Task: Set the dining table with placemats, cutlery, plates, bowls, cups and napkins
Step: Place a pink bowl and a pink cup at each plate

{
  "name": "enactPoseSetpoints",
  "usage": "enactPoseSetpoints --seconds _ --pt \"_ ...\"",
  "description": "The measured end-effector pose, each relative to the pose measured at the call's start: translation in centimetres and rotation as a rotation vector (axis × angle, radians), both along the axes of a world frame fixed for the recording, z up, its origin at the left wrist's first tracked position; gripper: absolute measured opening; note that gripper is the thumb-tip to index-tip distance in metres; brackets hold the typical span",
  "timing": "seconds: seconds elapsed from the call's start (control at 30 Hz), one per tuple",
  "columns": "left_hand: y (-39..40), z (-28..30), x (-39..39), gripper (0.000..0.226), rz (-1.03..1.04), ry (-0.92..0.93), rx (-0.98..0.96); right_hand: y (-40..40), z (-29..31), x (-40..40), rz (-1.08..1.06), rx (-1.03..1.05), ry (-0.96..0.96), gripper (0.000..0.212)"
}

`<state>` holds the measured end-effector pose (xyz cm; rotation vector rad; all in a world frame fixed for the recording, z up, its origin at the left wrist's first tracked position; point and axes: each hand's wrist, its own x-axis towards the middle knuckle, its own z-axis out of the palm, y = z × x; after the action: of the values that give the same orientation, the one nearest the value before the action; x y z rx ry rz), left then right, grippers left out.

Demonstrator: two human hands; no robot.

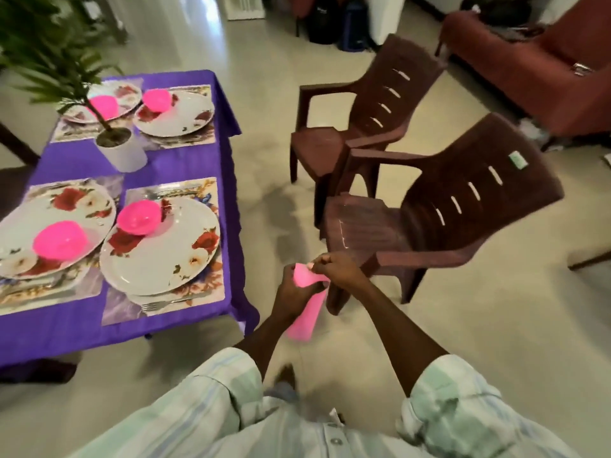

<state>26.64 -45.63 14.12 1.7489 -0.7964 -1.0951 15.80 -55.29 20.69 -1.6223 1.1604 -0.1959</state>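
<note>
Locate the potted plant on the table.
In the head view, the potted plant stands left of centre on the purple tablecloth, between the far pair of plates and the near pair.

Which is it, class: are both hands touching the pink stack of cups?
Touching. The head view shows the left hand gripping the pink stack of cups and the right hand pinching its top.

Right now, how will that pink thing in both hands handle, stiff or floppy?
Probably floppy: the pink napkin-like sheet hangs limp below the left hand and the right hand, which pinch its top. Likely very light, since fingertips alone carry it. It may sway or unfold when carried.
</note>
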Motion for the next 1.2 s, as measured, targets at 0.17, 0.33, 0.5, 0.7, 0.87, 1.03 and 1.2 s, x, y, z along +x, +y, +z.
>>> enactPoseSetpoints --seconds 0.17,0.33,0.5,0.7,0.87,1.03,1.2 --pt "-4.1 -0.3 5.5 0.074 0.175 0.014 -0.085 -4.8 0.5 7.1 0.209 -0.031 -0.032 0.026" --pt "-9.0 0.3 12.5 0.052 0.279 0.050 -0.168 -10.2 1.3 15.7 0.306 -0.031 -0.077 0.021" --pt "-13.2 1.4 19.4 0.033 0.435 0.040 -0.229 -14.8 2.3 24.6 0.384 -0.025 -0.061 0.018" --pt "-13.8 1.3 26.9 0.057 0.624 -0.009 -0.217 -15.9 3.3 34.1 0.535 -0.019 -0.078 0.014" --pt "-13.1 2.4 31.1 0.048 0.862 0.055 -0.251 -16.0 3.2 41.8 0.580 0.032 -0.145 0.023" --pt "-13.7 2.8 34.7 0.095 1.061 0.176 -0.222 -17.6 2.4 49.1 0.560 0.191 -0.294 0.020" --pt "-17.9 2.5 38.6 0.074 1.274 0.144 -0.222 -19.9 1.3 55.8 0.896 0.164 -0.222 0.018"
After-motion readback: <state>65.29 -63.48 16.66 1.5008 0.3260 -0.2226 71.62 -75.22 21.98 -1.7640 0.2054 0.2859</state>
